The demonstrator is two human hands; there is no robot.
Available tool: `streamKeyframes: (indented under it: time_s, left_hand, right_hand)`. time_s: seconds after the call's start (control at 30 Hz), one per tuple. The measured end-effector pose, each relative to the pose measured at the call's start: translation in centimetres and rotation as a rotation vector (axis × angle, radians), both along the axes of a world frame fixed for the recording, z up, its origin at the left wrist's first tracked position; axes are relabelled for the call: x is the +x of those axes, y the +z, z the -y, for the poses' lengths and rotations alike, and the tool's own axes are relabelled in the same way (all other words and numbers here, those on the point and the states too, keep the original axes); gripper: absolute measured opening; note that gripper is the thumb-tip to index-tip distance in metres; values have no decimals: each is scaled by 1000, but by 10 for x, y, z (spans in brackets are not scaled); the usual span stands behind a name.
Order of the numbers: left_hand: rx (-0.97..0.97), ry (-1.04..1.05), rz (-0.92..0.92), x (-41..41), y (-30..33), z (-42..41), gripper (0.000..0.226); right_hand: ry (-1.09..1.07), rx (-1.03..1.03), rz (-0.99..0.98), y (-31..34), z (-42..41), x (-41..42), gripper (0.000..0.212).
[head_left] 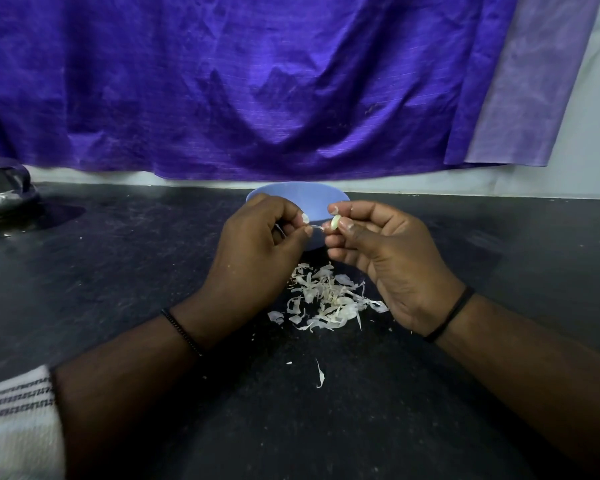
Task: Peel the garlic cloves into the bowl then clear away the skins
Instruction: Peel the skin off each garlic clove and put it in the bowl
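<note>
Single head-worn view, forward and down, close over the dark counter (118, 289)

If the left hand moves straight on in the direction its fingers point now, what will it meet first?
Most likely the garlic clove pinched in the right hand, since the left hand points right at it; depth is uncertain.

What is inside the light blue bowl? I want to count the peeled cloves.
Only a strip of the light blue bowl's bare inner wall shows. Both hands, left and right, cover the rest, so any cloves inside cannot be seen.
</note>
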State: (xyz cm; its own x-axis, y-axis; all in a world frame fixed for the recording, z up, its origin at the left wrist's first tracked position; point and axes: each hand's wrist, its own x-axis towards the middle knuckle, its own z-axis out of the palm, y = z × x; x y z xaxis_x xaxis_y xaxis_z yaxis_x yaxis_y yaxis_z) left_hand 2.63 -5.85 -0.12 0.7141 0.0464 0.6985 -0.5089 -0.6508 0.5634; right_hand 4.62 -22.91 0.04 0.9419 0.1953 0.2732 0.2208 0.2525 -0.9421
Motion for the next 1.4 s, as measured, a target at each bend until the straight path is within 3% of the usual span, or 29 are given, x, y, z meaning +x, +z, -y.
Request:
streamKeyframes:
  time_s: [0.1,0.3,0.43,0.63,0.93,1.4]
  left_hand:
    - [-1,21,3,1,-1,-1,5]
    - [13,96,21,2,-2,-3,19]
    - [-16,10,31,-3,1,0,10]
    - [-196,-114,-58,-2,0,2,14]
    - [-313,-190,-172,-1,0,4,11]
    - [-328,-185,-176,-1,-2,3,10]
  right_hand:
    - [12,-3,-4,-1,-1,-1,18]
    - [30,-16,-9,0,-2,-1,23]
    - [29,-33,6,0,-2,-1,23]
    - [39,-54,16,-1,-1,-2,19]
    - [67,-77,29,-4,-2,0,19]
    - [-65,-266,242,-6,-4,1,14]
